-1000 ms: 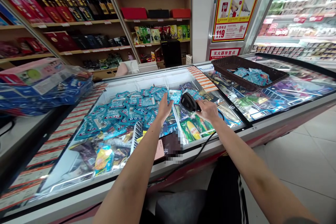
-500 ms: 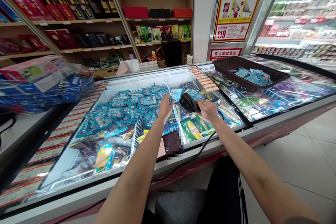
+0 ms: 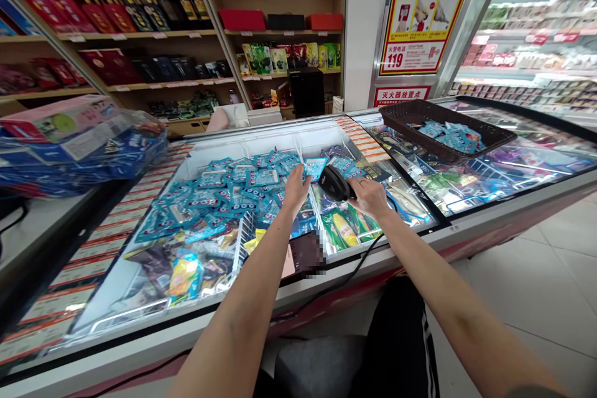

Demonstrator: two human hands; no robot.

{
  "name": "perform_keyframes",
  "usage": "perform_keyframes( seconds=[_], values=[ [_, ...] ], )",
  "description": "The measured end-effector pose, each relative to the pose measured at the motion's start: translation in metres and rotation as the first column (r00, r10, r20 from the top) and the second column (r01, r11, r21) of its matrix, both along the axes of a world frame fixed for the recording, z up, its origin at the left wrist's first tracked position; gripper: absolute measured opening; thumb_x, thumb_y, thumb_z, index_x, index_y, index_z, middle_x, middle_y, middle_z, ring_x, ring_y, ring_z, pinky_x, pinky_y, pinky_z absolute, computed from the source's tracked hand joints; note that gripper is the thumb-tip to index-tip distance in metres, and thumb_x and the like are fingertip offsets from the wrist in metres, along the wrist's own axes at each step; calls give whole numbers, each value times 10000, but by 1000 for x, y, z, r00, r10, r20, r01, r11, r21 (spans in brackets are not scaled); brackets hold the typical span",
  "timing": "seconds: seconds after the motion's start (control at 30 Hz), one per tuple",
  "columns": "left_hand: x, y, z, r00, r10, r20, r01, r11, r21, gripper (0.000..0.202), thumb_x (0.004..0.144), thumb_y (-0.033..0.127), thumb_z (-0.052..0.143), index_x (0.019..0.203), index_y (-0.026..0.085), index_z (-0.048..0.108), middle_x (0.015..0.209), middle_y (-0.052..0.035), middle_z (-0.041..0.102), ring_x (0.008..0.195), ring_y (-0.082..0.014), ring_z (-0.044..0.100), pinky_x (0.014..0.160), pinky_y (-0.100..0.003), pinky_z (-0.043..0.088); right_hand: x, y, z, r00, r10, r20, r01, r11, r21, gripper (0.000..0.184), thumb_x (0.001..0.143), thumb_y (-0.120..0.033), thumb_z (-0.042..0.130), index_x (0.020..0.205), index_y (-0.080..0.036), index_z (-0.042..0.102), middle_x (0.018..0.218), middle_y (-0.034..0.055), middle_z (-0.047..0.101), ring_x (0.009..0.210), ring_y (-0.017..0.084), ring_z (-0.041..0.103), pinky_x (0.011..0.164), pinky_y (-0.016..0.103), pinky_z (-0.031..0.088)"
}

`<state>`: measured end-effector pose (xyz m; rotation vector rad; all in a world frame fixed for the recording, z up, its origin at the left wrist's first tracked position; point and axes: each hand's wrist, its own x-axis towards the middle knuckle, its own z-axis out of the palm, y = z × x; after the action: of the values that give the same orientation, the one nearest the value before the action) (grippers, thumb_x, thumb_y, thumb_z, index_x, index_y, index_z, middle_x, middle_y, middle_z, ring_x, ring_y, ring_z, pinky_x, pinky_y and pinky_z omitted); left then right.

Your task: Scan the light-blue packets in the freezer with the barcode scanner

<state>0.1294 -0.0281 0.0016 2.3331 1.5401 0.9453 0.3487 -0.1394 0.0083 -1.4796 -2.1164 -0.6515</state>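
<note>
My left hand (image 3: 295, 189) reaches into the open chest freezer (image 3: 261, 137) and grips one blue ice-cream packet (image 3: 313, 168) at the right edge of a heap of the same blue packets (image 3: 219, 196). My right hand (image 3: 370, 194) is closed on the handle of a black barcode scanner (image 3: 334, 182), whose head points at that packet from the right. The scanner's black cable (image 3: 359, 261) hangs over the freezer's front rim.
A dark woven basket (image 3: 485, 130) holding several blue packets rests on the freezer's glass lid to the right. Wrapped cartons (image 3: 69, 143) lie on a counter at the left. Shelves of boxed goods (image 3: 140, 18) stand behind; a refrigerated display (image 3: 536, 31) is at the right.
My left hand has drawn the blue packet a little closer to the scanner head. The view has shifted slightly; the right hand stays in place.
</note>
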Motion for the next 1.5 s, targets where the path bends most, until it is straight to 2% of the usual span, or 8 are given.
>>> perform_keyframes(
  seconds=[0.47, 0.63, 0.8, 1.13, 1.33, 1.5],
  values=[
    [2, -3, 1, 1000, 7, -9, -7, 1000, -4, 546, 860, 420, 362, 1340, 163, 315, 1316, -142, 429, 1225, -270, 387, 980, -385, 335, -1, -1, 3, 1000, 28, 3, -28, 999, 21, 285, 810, -250, 454, 1058, -150, 553, 876, 84, 627, 812, 198, 548, 694, 282, 341],
    [3, -5, 3, 1000, -3, -24, 4, 1000, 18, 527, 867, 419, 346, 1315, 142, 339, 1273, -148, 462, 1190, -267, 421, 958, -375, 357, -1, -1, 2, 1000, 28, 2, -28, 999, -18, 288, 818, -272, 455, 1063, -153, 550, 902, 85, 627, 833, 198, 545, 710, 285, 344],
    [2, -5, 2, 1000, -3, -28, 3, 1000, -5, 569, 867, 444, 337, 1344, 138, 298, 1340, -150, 406, 1242, -268, 368, 992, -370, 324, -1, -1, 2, 1000, 25, 4, -25, 999, -47, 311, 819, -274, 450, 1087, -146, 541, 925, 100, 625, 866, 207, 539, 730, 286, 344],
    [1, 3, -1, 999, 22, -39, -23, 999, -27, 617, 840, 455, 384, 1340, 104, 297, 1312, -182, 428, 1220, -289, 393, 968, -379, 338, 5, 2, -3, 996, -70, -53, 72, 997, 35, 301, 795, -280, 475, 1057, -156, 555, 838, 75, 620, 789, 198, 546, 687, 283, 335],
    [-28, 7, 13, 999, 30, -36, -30, 1000, -7, 698, 804, 420, 473, 1346, 56, 226, 1195, -212, 500, 1095, -320, 498, 852, -397, 416, 5, 4, -3, 996, -68, -51, 71, 996, 56, 282, 804, -301, 476, 1031, -160, 564, 819, 73, 620, 776, 195, 548, 671, 281, 333],
    [-50, 3, 36, 994, 18, -108, -17, 1000, 12, 748, 778, 382, 526, 1373, 114, 162, 1107, -160, 558, 1003, -288, 557, 793, -364, 430, 5, 4, -4, 996, -76, -55, 79, 995, 60, 267, 806, -303, 467, 1016, -168, 562, 814, 68, 612, 780, 198, 543, 675, 283, 325]
  ],
)
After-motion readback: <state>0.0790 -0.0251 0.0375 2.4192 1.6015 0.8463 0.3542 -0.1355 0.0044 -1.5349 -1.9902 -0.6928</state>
